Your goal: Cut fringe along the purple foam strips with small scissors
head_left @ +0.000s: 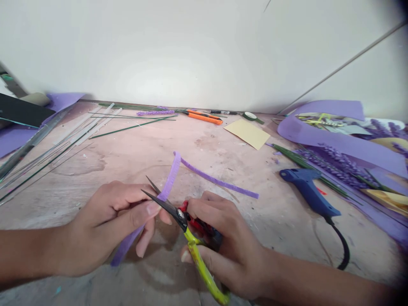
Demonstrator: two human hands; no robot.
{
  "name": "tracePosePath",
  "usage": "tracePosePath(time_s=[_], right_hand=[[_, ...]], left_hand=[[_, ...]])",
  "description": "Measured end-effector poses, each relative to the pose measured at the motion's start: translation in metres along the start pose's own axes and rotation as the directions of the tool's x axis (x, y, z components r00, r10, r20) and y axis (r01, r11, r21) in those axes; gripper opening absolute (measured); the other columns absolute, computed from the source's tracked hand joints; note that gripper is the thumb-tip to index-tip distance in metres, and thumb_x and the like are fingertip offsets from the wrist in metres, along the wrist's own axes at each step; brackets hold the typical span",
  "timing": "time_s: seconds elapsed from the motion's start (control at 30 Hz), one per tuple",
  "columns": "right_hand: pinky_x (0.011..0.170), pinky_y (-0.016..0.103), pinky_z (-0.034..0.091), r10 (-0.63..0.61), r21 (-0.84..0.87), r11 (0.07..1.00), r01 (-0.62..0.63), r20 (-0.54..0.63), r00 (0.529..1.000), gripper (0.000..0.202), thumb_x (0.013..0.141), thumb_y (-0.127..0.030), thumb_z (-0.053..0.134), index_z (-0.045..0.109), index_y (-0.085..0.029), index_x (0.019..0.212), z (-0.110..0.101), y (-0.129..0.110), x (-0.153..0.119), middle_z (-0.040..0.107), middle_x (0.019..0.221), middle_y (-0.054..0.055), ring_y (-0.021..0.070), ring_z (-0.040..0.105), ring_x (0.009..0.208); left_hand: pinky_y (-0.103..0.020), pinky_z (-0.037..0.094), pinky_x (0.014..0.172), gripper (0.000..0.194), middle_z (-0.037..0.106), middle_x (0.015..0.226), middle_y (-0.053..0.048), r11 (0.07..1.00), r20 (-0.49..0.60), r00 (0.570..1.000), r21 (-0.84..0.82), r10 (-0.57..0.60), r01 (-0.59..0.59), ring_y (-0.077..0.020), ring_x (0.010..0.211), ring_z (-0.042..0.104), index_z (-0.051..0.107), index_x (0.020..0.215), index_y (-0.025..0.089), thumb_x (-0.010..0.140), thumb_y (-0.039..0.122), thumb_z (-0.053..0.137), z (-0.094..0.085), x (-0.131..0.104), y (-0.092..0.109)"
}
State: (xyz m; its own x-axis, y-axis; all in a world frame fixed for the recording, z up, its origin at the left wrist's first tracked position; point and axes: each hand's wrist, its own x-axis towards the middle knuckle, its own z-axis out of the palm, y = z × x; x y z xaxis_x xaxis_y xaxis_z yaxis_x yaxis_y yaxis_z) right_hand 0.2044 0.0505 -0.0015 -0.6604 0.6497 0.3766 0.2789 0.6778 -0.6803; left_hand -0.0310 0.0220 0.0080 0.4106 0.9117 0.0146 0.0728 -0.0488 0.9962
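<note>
My left hand (117,225) pinches a narrow purple strip (172,176), which looks like foam or paper with fine cuts along it. One end hangs below the fingers; the rest rises, folds over and trails to the right across the table. My right hand (226,238) is wrapped round a pair of scissors (204,270) with yellow-green and red handles. Their dark blades stand apart, with the strip between or against them close to my left fingertips; whether they touch it I cannot tell.
A blue glue gun (309,191) with a black cord lies at the right, beside purple flower stems (338,165) and purple sheets (344,142). Further back are a yellow card (247,134), an orange cutter (204,117) and green tape (251,117). Wires and clear sticks (91,127) spread at left.
</note>
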Motion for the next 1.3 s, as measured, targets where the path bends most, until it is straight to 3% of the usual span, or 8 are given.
tracePosePath(time_s=[0.3,0.53,0.67,0.73,0.87,1.03,1.17,1.3], right_hand=[[0.059,0.029,0.028,0.031,0.044,0.998,-0.034,0.082,0.996,0.048,0.101,-0.054,0.056,0.040,-0.021,0.069,-0.0016,0.0028,-0.0008,0.045,0.060,-0.006,0.0116,0.036,0.055],[0.059,0.029,0.027,0.021,0.082,0.996,-0.028,0.086,0.996,0.050,0.100,-0.059,0.054,0.039,-0.022,0.070,-0.0017,0.0015,0.0010,0.042,0.060,-0.007,0.0112,0.034,0.054],[0.059,0.029,0.028,-0.005,0.103,0.995,-0.001,0.061,0.998,0.045,0.100,-0.054,0.057,0.041,-0.021,0.072,-0.0013,0.0036,-0.0013,0.042,0.061,-0.007,0.0107,0.034,0.054],[0.059,0.028,0.028,0.000,0.099,0.995,-0.005,0.047,0.999,0.042,0.099,-0.049,0.060,0.041,-0.022,0.073,-0.0004,0.0040,-0.0029,0.041,0.062,-0.007,0.0109,0.035,0.055],[0.057,0.028,0.027,0.018,0.089,0.996,-0.020,0.024,1.000,0.040,0.096,-0.041,0.063,0.037,-0.022,0.072,0.0000,0.0027,-0.0037,0.040,0.062,-0.007,0.0114,0.036,0.056],[0.054,0.027,0.027,0.025,0.065,0.998,-0.027,0.025,0.999,0.039,0.097,-0.045,0.062,0.040,-0.022,0.075,-0.0004,0.0014,0.0001,0.043,0.063,-0.007,0.0108,0.037,0.056],[0.053,0.026,0.031,-0.054,0.084,0.995,0.054,-0.010,0.999,0.035,0.097,-0.045,0.063,0.041,-0.023,0.079,0.0005,0.0019,0.0019,0.045,0.063,-0.007,0.0107,0.041,0.055],[0.052,0.027,0.033,-0.046,0.080,0.996,0.047,-0.012,0.999,0.035,0.099,-0.045,0.059,0.041,-0.024,0.078,-0.0001,0.0013,0.0013,0.048,0.063,-0.005,0.0122,0.042,0.054]], left_hand=[[-0.014,0.040,0.039,0.027,0.072,0.051,0.004,0.997,-0.036,0.998,0.059,0.042,-0.039,-0.0086,0.040,0.054,0.079,0.091,0.026,0.102,0.034,0.056,0.0000,0.0020,-0.0005],[-0.018,0.041,0.039,0.027,0.072,0.051,0.003,0.998,0.010,0.999,0.047,0.047,-0.047,-0.0104,0.037,0.055,0.078,0.095,0.024,0.103,0.032,0.053,0.0005,0.0017,0.0020],[-0.018,0.049,0.052,0.034,0.074,0.057,0.002,0.996,-0.015,0.998,0.062,0.059,-0.058,-0.0114,0.051,0.064,0.077,0.078,0.025,0.103,0.033,0.055,0.0002,0.0020,0.0025],[-0.019,0.047,0.051,0.038,0.075,0.059,0.002,0.998,-0.019,0.999,0.039,0.047,-0.046,-0.0113,0.053,0.065,0.074,0.070,0.025,0.102,0.036,0.057,-0.0004,0.0017,0.0016],[-0.019,0.036,0.039,0.031,0.076,0.059,0.003,1.000,-0.021,1.000,0.003,-0.004,0.004,-0.0099,0.044,0.054,0.077,0.083,0.025,0.102,0.038,0.057,-0.0016,-0.0011,-0.0018],[-0.019,0.046,0.052,0.035,0.074,0.059,0.003,1.000,-0.038,0.999,0.010,0.030,-0.029,-0.0111,0.052,0.061,0.073,0.078,0.023,0.103,0.039,0.055,-0.0016,-0.0005,-0.0022],[-0.019,0.046,0.054,0.034,0.074,0.059,0.002,0.998,0.000,0.998,0.028,0.056,-0.056,-0.0107,0.054,0.064,0.073,0.077,0.020,0.103,0.031,0.054,-0.0010,0.0031,0.0006],[-0.017,0.045,0.052,0.030,0.073,0.057,0.003,0.992,0.017,0.996,0.083,0.090,-0.091,-0.0096,0.053,0.065,0.075,0.081,0.018,0.102,0.022,0.053,-0.0008,0.0035,0.0042]])
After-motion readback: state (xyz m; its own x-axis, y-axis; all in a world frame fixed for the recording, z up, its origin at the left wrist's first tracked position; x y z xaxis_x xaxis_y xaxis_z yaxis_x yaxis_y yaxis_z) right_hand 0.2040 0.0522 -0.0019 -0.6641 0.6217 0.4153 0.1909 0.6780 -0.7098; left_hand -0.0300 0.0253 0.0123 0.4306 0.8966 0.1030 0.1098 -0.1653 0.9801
